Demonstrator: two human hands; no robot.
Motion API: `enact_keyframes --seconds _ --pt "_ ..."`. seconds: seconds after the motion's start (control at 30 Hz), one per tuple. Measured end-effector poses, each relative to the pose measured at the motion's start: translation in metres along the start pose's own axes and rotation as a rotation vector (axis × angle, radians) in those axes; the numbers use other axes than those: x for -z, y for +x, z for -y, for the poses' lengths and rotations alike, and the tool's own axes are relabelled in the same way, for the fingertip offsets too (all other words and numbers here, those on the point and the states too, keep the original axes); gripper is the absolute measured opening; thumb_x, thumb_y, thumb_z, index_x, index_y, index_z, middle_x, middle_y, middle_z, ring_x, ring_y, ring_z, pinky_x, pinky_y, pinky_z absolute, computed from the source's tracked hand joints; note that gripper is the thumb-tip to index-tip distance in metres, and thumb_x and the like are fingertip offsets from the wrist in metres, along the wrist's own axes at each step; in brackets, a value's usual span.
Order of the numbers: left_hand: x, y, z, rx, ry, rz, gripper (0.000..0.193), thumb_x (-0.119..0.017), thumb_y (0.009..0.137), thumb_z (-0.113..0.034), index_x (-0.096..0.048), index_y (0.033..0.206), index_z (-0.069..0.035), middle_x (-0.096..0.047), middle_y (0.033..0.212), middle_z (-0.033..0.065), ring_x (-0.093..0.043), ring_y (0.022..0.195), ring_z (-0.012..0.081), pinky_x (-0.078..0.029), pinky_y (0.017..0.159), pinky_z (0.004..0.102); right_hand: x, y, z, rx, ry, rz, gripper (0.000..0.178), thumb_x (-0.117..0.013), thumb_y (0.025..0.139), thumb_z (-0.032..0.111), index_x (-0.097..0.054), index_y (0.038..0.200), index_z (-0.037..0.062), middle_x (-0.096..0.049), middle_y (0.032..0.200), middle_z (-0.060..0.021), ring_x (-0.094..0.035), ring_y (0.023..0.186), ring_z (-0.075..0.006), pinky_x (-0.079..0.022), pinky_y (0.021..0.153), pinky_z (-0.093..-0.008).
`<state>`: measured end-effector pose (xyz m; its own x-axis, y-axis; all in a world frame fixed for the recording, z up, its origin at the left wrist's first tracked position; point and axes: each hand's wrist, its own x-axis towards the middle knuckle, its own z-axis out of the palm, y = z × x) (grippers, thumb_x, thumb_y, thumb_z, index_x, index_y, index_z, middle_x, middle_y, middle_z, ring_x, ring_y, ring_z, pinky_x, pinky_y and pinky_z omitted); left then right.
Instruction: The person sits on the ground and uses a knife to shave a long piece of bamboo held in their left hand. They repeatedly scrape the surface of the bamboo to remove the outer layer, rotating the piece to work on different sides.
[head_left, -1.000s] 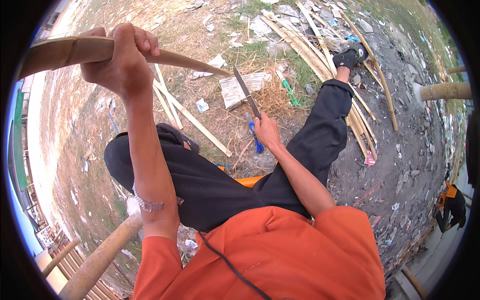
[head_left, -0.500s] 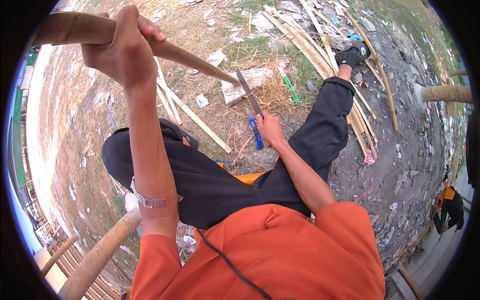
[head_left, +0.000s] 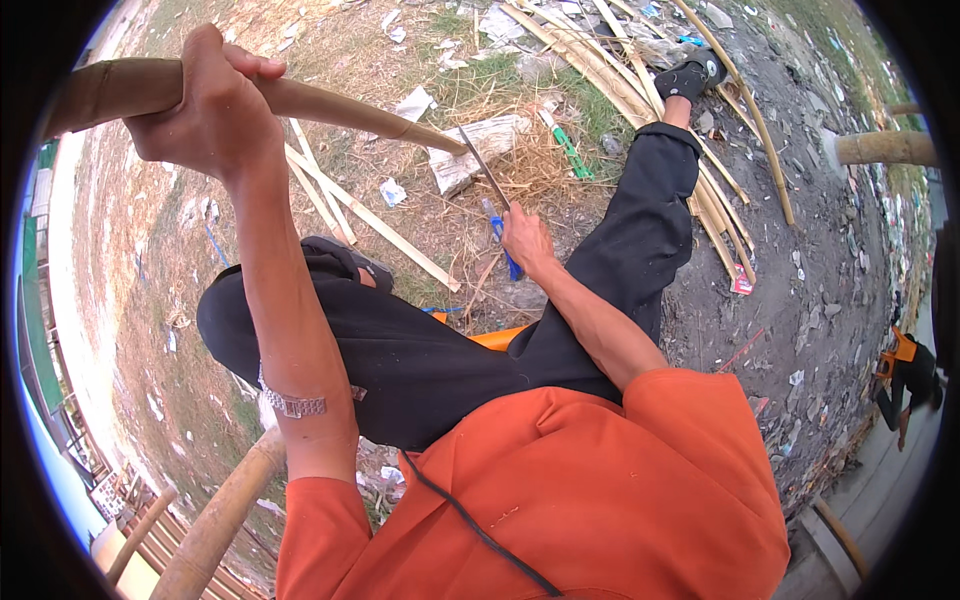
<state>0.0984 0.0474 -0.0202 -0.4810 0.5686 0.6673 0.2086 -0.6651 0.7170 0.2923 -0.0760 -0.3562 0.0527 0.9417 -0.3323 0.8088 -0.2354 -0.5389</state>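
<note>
My left hand (head_left: 218,105) is wrapped around a bamboo pole (head_left: 350,112), raised at the upper left. The pole slants down to the right, and its far end rests at a whitish block of wood (head_left: 500,140) on the ground. Between my knees, my right hand (head_left: 527,240) is closed on the handle of a long knife (head_left: 484,167). The dark blade points up and left, its tip beside the pole's lower end; whether they touch I cannot tell. A blue tool with a clear tip (head_left: 508,250), its kind unclear, lies beside my right hand, partly covered by it.
Long split bamboo strips (head_left: 590,62) lie beside my right foot, with a thin bamboo pole (head_left: 765,135) alongside. More strips (head_left: 385,228) are near my left foot. A green-and-white object (head_left: 567,147) lies in dry grass. Thick bamboo posts (head_left: 885,148) stand around. A person (head_left: 908,385) is at far right.
My left hand and the bamboo pole's upper end have shifted left and slightly down in view. The knife has turned, its blade now looking narrower. Both grips hold.
</note>
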Motion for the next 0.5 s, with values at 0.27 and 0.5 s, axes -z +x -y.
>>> enact_keyframes --seconds 0.27,0.5 --pt "0.007 0.004 0.008 -0.009 0.046 -0.059 0.021 -0.054 0.070 0.005 -0.041 0.084 0.011 -0.053 0.052 0.0108 -0.055 0.040 0.0203 -0.056 0.045 0.0311 0.057 0.001 0.054 0.153 0.277 -0.267 0.026 -0.044 0.094 0.024 -0.048 0.084 0.0003 -0.056 0.057 -0.0236 -0.061 0.058 -0.0416 -0.048 0.055 -0.0514" --pt "0.007 0.002 0.010 0.001 0.078 -0.006 0.042 -0.054 0.071 0.005 -0.030 0.104 0.014 -0.054 0.054 0.0124 -0.056 0.041 0.0198 -0.056 0.046 0.0322 0.026 -0.005 0.019 -0.025 -0.062 0.069 0.024 -0.045 0.089 0.016 -0.055 0.099 -0.0035 -0.063 0.084 -0.0317 -0.062 0.081 -0.0472 -0.049 0.074 -0.0534"
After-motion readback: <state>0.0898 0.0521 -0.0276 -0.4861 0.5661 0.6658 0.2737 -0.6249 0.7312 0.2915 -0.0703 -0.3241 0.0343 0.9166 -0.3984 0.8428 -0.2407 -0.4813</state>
